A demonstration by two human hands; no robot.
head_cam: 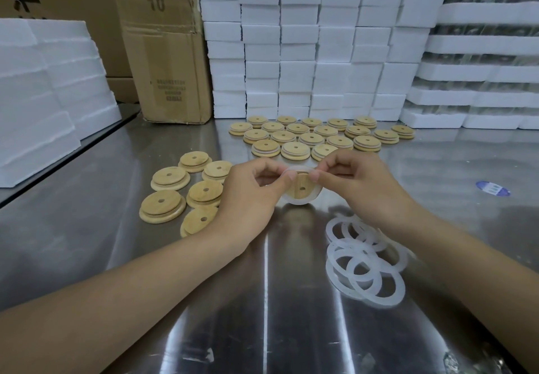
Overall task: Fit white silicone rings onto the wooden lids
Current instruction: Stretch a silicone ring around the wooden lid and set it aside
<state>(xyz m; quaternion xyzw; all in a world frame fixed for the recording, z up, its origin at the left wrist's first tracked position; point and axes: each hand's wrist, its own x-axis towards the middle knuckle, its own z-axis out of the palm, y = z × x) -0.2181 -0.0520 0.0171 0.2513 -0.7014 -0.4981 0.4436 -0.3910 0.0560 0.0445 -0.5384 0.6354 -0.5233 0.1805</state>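
Steel table [262, 315] before a wall of stacked foam blocks [315, 52]. Head view: the finished lids [312, 137] at the back appear to carry rings, so I judge them done. Several bare lids [170, 178] lie at the left and a heap of loose rings [367, 260] at the right, so work is left. The left hand [250, 195] and right hand [361, 187] are both closed in a pinch. Each nips the top edge of one ring [300, 202], partly seated on a lid [302, 188] held tilted between them, low over the table.

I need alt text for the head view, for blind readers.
The left hand and right hand pinch a white silicone ring onto a wooden lid at a steel table. Bare lids lie left, loose rings right, ringed lids in rows behind.
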